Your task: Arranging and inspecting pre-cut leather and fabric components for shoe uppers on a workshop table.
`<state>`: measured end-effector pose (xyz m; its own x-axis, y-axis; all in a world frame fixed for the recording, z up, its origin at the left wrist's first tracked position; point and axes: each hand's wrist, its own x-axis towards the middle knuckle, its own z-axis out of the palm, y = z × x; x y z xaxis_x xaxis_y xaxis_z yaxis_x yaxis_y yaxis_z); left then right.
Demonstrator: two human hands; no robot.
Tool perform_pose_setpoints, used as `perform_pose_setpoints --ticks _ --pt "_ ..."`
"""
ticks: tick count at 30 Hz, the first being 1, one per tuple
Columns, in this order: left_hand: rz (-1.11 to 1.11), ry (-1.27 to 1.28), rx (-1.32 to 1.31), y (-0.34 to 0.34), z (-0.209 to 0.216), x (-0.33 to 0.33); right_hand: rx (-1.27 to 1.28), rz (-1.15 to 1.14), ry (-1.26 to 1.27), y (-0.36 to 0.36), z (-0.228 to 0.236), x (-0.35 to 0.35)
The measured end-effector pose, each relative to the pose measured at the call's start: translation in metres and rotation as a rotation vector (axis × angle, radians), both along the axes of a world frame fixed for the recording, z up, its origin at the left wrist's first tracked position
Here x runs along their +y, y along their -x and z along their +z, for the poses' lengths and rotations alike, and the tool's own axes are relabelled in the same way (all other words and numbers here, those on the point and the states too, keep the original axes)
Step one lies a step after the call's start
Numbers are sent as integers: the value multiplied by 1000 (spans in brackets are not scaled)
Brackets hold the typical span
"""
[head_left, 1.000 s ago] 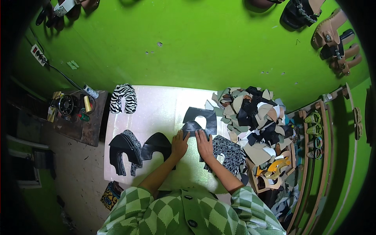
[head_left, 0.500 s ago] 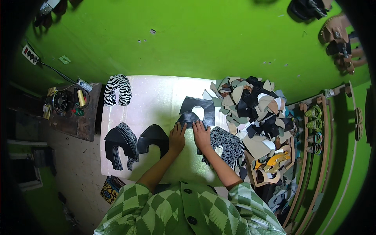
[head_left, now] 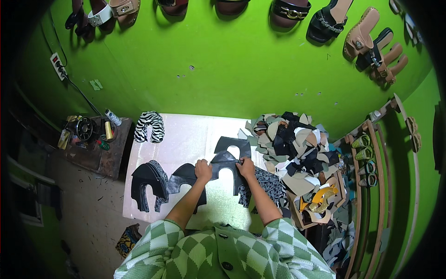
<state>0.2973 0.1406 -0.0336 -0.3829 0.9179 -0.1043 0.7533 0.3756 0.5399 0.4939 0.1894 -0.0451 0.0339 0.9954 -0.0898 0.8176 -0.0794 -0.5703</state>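
Observation:
My left hand [head_left: 203, 170] and my right hand [head_left: 246, 168] are closed on opposite sides of a black U-shaped shoe upper piece [head_left: 225, 158], its rounded top facing away from me. Just beyond it lies another black cut piece [head_left: 226, 142], partly covered. Left of my left hand rests a similar black U-shaped piece [head_left: 184, 171], partly hidden by that hand and forearm. Farther left is a stack of black U-shaped pieces [head_left: 148, 178] with patterned undersides. Beside my right forearm spreads a pile of grey-and-black patterned pieces [head_left: 267, 183].
Zebra-striped pieces [head_left: 149, 123] sit at the far left of the white table [head_left: 195, 132]. Heaped scraps [head_left: 292, 139] cover its right side, near a box [head_left: 341, 195] with yellow pieces. A sewing machine [head_left: 84, 128] stands left; sandals [head_left: 327, 22] hang on the green wall.
My hands have gone from lying flat on the black piece to gripping its sides. The piece sits slightly nearer to me relative to the one behind. The head view has tilted up.

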Motion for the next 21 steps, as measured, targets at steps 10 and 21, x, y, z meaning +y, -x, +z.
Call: perform_pose_setpoints --ticks 10,21 --pt "75 177 17 3 -21 32 -111 -180 193 21 15 15" --pt "-66 368 -111 30 -55 57 -165 -127 185 30 -12 20"
